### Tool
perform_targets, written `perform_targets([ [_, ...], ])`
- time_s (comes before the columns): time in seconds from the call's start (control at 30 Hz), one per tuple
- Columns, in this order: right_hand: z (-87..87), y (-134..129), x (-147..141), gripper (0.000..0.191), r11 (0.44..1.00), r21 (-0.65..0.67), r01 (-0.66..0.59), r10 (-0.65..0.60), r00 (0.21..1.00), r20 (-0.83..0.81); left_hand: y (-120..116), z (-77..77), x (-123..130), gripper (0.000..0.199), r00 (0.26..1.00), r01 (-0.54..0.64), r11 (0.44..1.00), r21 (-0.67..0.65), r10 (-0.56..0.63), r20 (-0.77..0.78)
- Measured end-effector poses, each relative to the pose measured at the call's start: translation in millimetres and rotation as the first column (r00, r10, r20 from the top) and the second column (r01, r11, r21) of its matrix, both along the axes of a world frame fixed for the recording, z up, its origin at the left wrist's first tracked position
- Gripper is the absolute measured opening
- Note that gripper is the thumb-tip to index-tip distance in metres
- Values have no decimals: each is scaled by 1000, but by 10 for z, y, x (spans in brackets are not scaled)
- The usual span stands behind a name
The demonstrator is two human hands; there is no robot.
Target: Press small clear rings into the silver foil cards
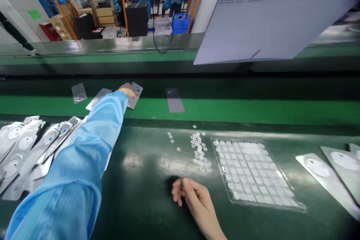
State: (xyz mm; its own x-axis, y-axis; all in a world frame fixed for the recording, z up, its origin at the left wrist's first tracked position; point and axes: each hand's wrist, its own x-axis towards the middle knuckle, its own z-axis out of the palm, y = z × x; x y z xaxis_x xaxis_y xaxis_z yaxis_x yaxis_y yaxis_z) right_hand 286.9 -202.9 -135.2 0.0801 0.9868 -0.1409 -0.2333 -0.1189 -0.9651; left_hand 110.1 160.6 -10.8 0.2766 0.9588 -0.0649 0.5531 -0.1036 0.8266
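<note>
Work was judged partway: left of upper centre, 1 silvery plate (134, 102) was touched by the left hand (128, 90), grip untellable, 3 other plates (175, 101) were laid on the green belt (239, 110), piled plates (39, 152) at left and loose discs (200, 147) at centre were seemingly pending, and the right hand (194, 194) was half-curled, contents untellable, at lower centre.

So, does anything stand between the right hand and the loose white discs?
Nothing visible does: only bare green table lies between the right hand and the loose white discs. The clear tray sits to their right.
</note>
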Motion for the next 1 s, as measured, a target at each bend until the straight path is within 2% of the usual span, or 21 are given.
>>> perform_targets([
  [0.07, 66, 59, -1, 51, 998, 18, 60, -61, 996, 72, -261, 89, -8, 30, 1000, 12, 999, -31, -12, -4],
  [0.1, 110, 89, -9, 49, 995, 29, 92, -95, 990, 105, -486, 79, -5, 32, 999, 39, 998, -46, -39, 8],
  [0.17, 207, 144, -48, 48, 992, 43, 119, -124, 982, 144, -1099, -54, -11, 38, 991, 123, 987, -102, -116, 73],
  [0.2, 251, 163, -77, 50, 995, 40, 95, -100, 984, 149, -1452, -163, -29, 42, 977, 185, 973, -138, -167, 130],
  [0.23, 286, 172, -112, 51, 999, 27, 43, -47, 988, 150, -1806, -284, -58, 46, 946, 251, 942, -221, -190, 262],
  [0.3, 321, 154, -187, 44, 996, -8, -87, 88, 984, 158, -2425, -520, -124, 45, 905, 272, 891, -364, -108, 412],
  [0.33, 319, 124, -221, 44, 989, -29, -147, 150, 974, 168, -2655, -621, -148, 44, 887, 253, 877, -409, -42, 460],
  [0.4, 289, 33, -262, 49, 975, -68, -210, 220, 954, 204, -2924, -780, -165, 46, 828, 231, 844, -485, 92, 553],
  [0.5, 245, -105, -244, 48, 966, -137, -221, 254, 915, 312, -2975, -926, -149, 60, 703, 261, 800, -540, 226, 675],
  [0.57, 259, -150, -207, 40, 973, -147, -175, 222, 875, 430, -2936, -973, -143, 64, 674, 275, 800, -534, 235, 700],
  [0.6, 279, -154, -193, 34, 986, -110, -125, 164, 847, 506, -2925, -982, -141, 63, 682, 275, 807, -523, 220, 698],
  [0.67, 328, -135, -186, 22, 997, 78, -28, -29, 760, 649, -2928, -975, -135, 56, 740, 247, 833, -494, 167, 651],
  [0.7, 346, -116, -191, 20, 981, 196, -14, -130, 705, 698, -2939, -962, -130, 50, 783, 224, 852, -474, 132, 608],
  [0.77, 350, -76, -206, 25, 928, 365, -78, -250, 598, 762, -2961, -931, -116, 39, 852, 175, 892, -418, 75, 518],
  [0.87, 278, -44, -198, 34, 892, 403, -203, -269, 476, 837, -2979, -909, -102, 37, 868, 164, 907, -387, 54, 494],
  [1.0, 184, -41, -132, 38, 881, 383, -277, -269, 373, 888, -2985, -948, -122, 45, 799, 252, 839, -482, 100, 592],
])
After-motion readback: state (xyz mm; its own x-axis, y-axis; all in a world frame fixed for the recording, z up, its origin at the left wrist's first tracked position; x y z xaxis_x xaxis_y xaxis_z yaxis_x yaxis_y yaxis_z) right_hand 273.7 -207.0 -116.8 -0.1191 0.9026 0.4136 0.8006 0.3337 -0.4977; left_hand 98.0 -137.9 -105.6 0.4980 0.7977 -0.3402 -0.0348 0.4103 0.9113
